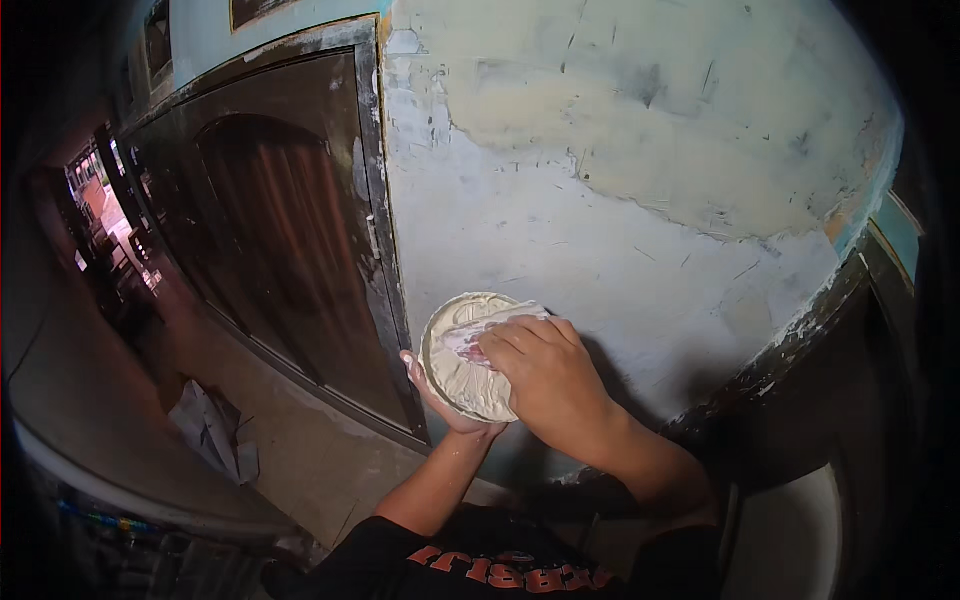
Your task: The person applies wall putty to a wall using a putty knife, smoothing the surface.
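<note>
A shallow round dish (pixel 428 368) filled with cream-coloured putty (pixel 470 385) sits in front of me, near the wall. My left hand (pixel 440 408) grips it from below and the left side, fingers curled round its rim, with white smears on a fingertip. Over the dish, my right hand (pixel 545 365) is closed on a flat, putty-coated spreader (pixel 490 325). This tool lies across the putty surface, touching it. Its handle is hidden by the fingers and the coating, so its exact kind is unclear.
Facing me is a wall (pixel 520 220), patchy with pale smooth coating below and older greenish paint above. A dark wooden door (pixel 280 200) in a worn frame stands on the left. A crumpled pale sheet or bag (pixel 215 430) lies on the floor; a curved chair-like edge (pixel 810 530) shows lower right.
</note>
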The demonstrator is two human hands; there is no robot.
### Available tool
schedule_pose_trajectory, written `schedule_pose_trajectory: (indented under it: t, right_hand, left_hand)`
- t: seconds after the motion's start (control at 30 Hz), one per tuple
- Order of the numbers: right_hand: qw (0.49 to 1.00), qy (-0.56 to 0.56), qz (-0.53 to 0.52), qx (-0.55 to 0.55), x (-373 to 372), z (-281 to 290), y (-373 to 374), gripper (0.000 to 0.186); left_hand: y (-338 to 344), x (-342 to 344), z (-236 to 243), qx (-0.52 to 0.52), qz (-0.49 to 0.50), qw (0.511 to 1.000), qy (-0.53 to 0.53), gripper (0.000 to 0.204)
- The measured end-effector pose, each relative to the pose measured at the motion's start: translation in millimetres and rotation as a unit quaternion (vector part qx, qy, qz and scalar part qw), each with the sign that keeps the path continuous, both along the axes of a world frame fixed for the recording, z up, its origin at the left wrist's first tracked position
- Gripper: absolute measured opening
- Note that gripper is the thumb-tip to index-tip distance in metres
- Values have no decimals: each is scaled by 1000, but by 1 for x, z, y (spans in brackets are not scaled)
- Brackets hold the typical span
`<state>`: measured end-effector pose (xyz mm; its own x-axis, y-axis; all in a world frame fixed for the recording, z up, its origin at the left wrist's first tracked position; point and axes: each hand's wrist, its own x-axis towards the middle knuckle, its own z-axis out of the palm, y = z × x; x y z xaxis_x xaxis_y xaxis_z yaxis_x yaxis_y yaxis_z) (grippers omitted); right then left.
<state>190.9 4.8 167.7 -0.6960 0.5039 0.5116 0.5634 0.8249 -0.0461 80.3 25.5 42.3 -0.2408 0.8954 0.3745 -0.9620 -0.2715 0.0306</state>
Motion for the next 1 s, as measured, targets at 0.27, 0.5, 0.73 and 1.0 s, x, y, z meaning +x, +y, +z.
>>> schedule_pose_trajectory:
  t: [0.27,0.5,0.73,1.0]
  right_hand:
    - [998,36,30,33,7,1,1,30]
    - [999,-3,21,-29,6,-16,-13,46]
    - [996,68,10,-51,-4,-15,-3,44]
    - [998,7,5,-61,0,-26,-19,48]
  left_hand:
    - [3,-2,2,-62,2,998,-12,88]
    - [12,-4,-9,-40,4,999,11,95]
    - [8,-1,-8,-51,58,997,-20,83]
    - [10,3,0,-203,162,958,120,97]
